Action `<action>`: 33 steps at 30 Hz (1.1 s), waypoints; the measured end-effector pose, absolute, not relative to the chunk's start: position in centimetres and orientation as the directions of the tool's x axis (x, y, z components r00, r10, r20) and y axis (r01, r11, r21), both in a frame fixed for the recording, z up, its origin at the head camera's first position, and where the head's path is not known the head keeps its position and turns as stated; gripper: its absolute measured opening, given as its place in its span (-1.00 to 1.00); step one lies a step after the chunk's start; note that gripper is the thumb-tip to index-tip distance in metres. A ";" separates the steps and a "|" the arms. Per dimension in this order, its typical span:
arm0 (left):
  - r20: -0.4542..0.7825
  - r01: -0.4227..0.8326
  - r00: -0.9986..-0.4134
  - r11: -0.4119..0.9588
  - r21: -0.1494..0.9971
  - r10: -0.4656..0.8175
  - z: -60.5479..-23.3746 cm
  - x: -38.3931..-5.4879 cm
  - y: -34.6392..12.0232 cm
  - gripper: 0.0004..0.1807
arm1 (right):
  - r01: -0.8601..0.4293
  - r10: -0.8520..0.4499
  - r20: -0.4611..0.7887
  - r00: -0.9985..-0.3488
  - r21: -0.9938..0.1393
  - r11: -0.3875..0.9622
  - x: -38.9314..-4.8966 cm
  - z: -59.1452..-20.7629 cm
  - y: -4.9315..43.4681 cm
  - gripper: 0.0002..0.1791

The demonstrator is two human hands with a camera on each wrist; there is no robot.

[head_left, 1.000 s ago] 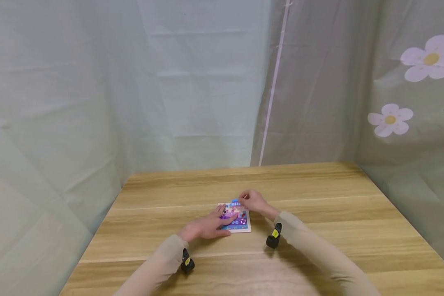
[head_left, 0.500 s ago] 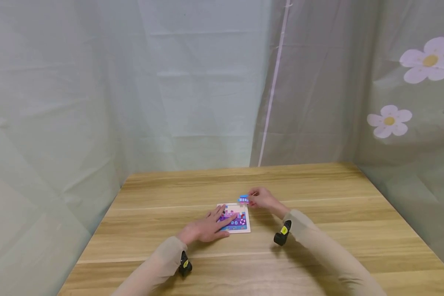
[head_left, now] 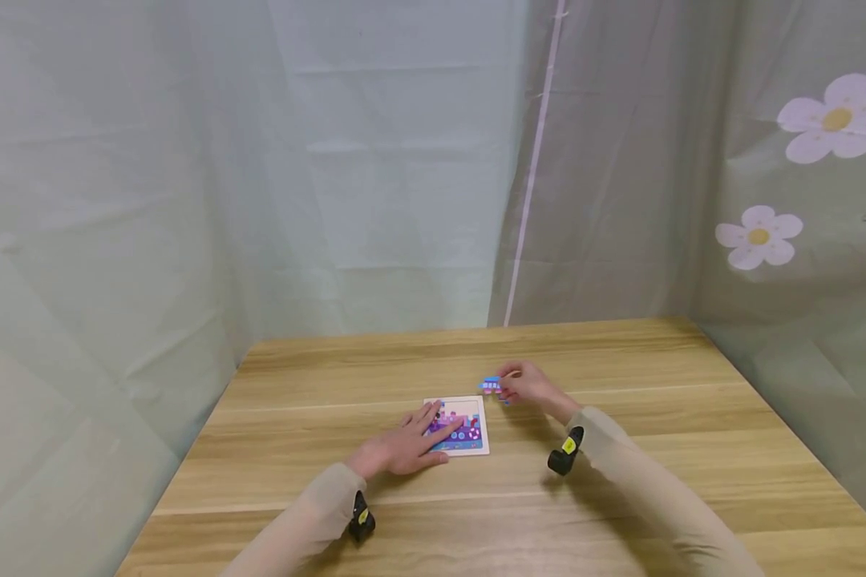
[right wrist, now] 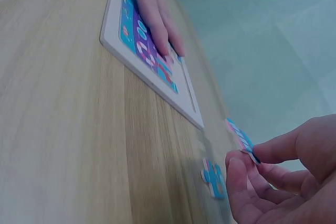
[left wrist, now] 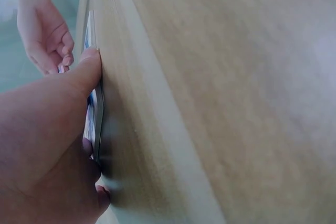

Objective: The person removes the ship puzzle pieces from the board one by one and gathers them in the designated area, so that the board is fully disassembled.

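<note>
A jigsaw puzzle (head_left: 469, 439) in a white frame lies on the table, with a purple and blue picture and a pale bare patch along its far part. My left hand (head_left: 407, 445) rests on its left side, fingers spread and straight across the picture. Beyond the puzzle's far right corner, my right hand (head_left: 530, 385) pinches a blue and pink puzzle piece (right wrist: 242, 139) between thumb and fingers, just above the table. Below that hand a second puzzle piece (right wrist: 213, 178), blue with knobs, lies on the wood; the hand partly covers it in the head view.
The wooden table (head_left: 317, 369) stretches out on all sides of the puzzle. Grey-green curtains (head_left: 390, 200) hang behind and beside it, with printed flowers (head_left: 759, 236) on the right one. Each wrist wears a black camera (head_left: 564, 453).
The right hand has drawn the blue and pink puzzle piece off the puzzle, away to the right. A pale patch shows where it was. The left hand has stayed on the puzzle.
</note>
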State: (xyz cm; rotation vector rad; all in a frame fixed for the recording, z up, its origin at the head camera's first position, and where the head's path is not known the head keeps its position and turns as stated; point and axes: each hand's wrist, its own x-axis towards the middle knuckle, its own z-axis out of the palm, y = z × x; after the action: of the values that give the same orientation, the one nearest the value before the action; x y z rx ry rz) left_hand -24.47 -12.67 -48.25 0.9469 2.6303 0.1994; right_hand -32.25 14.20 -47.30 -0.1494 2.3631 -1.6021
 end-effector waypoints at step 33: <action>-0.238 0.607 -0.718 0.756 0.245 0.654 -48.1 -24.2 -12.8 -0.31 | 0.080 -0.163 -0.170 -0.972 -0.889 0.450 -32.7 -47.7 19.1 -0.79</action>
State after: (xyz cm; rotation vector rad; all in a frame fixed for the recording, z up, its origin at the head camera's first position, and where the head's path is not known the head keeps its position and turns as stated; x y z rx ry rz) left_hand -24.22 -12.78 -48.13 0.9769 2.6451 0.2139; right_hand -32.72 19.14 -47.70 -0.0717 2.4705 -1.5340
